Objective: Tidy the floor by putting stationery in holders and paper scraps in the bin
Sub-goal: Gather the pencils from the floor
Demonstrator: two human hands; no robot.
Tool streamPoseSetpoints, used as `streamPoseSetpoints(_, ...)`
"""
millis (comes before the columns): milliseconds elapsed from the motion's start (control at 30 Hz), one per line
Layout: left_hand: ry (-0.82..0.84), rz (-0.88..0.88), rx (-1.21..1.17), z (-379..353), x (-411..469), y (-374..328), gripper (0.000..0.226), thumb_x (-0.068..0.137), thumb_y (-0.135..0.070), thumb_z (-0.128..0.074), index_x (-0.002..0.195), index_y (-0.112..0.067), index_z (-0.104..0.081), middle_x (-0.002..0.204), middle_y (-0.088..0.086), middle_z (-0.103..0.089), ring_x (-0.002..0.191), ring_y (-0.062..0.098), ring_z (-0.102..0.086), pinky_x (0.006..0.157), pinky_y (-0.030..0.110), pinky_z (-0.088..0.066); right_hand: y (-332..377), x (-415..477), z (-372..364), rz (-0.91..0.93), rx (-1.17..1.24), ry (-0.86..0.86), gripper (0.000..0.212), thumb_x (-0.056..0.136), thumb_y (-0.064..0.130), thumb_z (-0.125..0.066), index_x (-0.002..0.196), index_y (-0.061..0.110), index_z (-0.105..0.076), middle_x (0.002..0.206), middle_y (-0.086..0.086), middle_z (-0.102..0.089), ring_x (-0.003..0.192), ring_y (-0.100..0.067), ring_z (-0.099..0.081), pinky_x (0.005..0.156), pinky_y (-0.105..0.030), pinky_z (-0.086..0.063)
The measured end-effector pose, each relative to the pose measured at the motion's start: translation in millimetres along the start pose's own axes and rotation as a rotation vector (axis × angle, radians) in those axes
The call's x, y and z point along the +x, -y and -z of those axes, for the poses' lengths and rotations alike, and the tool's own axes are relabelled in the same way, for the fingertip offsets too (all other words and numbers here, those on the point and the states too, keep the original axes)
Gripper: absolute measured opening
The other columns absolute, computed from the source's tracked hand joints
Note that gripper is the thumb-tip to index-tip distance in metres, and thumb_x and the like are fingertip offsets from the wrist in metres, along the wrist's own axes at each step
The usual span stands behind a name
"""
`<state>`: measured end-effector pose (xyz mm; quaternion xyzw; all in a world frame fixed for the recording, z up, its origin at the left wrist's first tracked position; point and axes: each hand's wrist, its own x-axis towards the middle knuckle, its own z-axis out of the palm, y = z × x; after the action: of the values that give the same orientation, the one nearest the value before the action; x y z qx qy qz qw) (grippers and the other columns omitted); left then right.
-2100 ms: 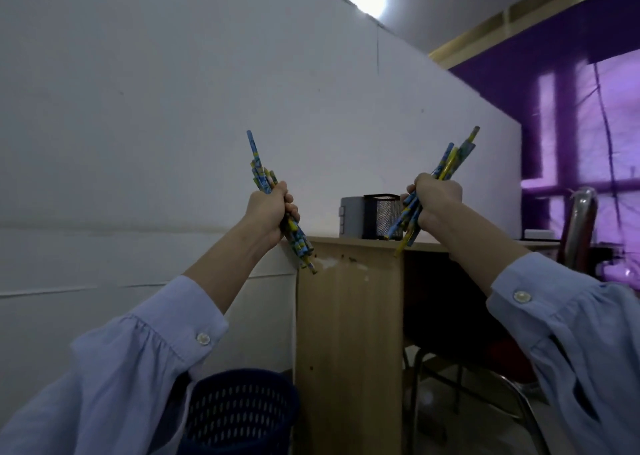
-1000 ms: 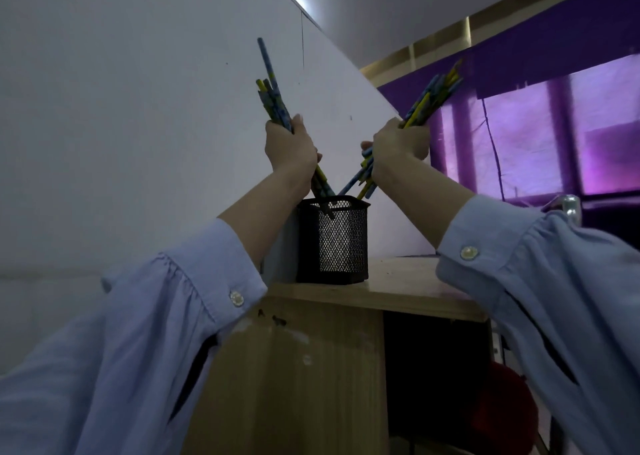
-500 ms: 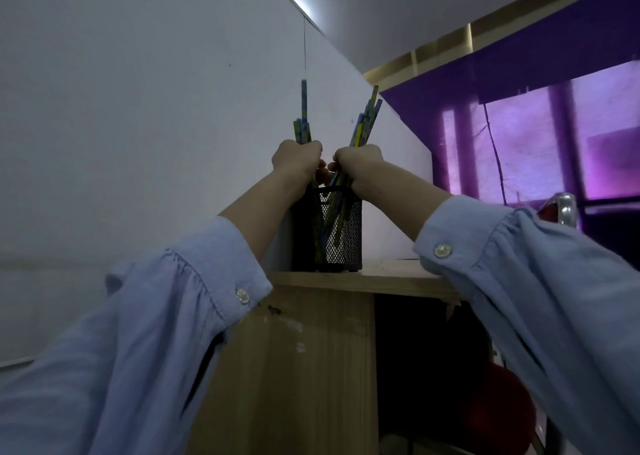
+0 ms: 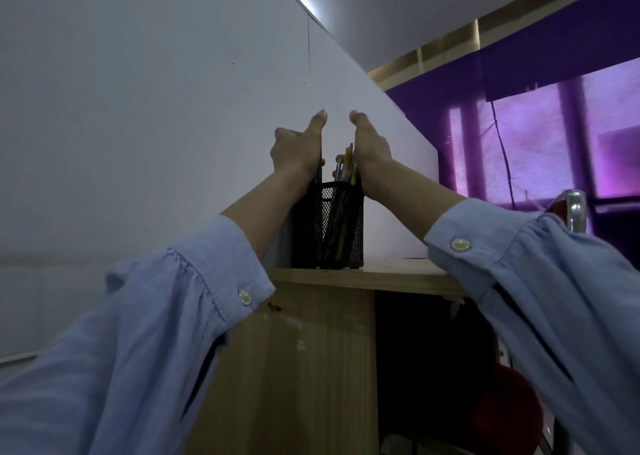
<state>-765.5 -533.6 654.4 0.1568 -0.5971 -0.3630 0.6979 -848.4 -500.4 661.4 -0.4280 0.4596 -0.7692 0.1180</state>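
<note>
**Head view: pencils lodged in the holder.** The left hand (image 4: 296, 151) and the right hand (image 4: 372, 153) are raised side by side, palms facing each other, with a narrow gap between them. Both thumbs point straight up, clear of everything. The fingers lie on the far side of the hands and are mostly hidden. Only a fingertip or two curl into the gap, so it cannot be told whether either hand encloses a pencil.

The pencils (image 4: 347, 167), blue and yellow, stand between the two palms. Their tops reach the heels of the hands, and their shafts drop into the black mesh holder (image 4: 329, 229) directly beneath the grip. Through the mesh they appear to reach its base. The holder stands upright on the wooden desk (image 4: 391, 274) below both wrists, against the white wall (image 4: 156, 125) beyond the hands.

*Progress, as a judgement:* this batch of stationery looks delivered, since the pencils sit inside the holder and seem to carry their own weight. What this step probably lacks is for the hands to draw up and away without tipping the holder.

Neither the floor, the bin nor any paper scrap is in view, so how much stationery or paper is left to collect cannot be assessed. To the right of the right hand hangs a purple curtain (image 4: 540, 136).
</note>
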Motion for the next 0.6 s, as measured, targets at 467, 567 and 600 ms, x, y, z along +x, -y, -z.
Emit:
streamPoseSetpoints(467,-0.059,-0.166,0.158,4,-13,-5,0.041,0.099,-0.048,-0.023,0.098,-0.013,-0.045,0.080,-0.008,-0.049,0.076,0.007,-0.048,0.069,0.024,-0.033,15,-30,15,0.175,-0.034,-0.071,0.060,0.096,0.056,-0.025,0.128,0.013,-0.050,0.123,-0.008,-0.057,0.111,-0.024,-0.054,0.096,-0.040,-0.044)
streamPoseSetpoints(567,-0.047,-0.206,0.198,13,-19,-11,0.041,0.100,-0.047,-0.023,0.099,-0.013,-0.045,0.080,-0.010,-0.048,0.079,0.010,-0.049,0.075,0.026,-0.033,20,-34,20,0.212,-0.060,-0.081,0.049,0.098,0.053,-0.025,0.115,0.015,-0.050,0.109,-0.004,-0.057,0.101,-0.020,-0.053,0.089,-0.037,-0.043)
streamPoseSetpoints(600,-0.045,-0.218,0.218,16,-21,-12,0.040,0.100,-0.047,-0.024,0.099,-0.013,-0.045,0.081,-0.010,-0.048,0.083,0.013,-0.049,0.076,0.027,-0.033,22,-35,22,0.223,-0.071,-0.084,0.045,0.098,0.053,-0.025,0.111,0.016,-0.048,0.101,-0.002,-0.055,0.096,-0.018,-0.051,0.087,-0.036,-0.041)
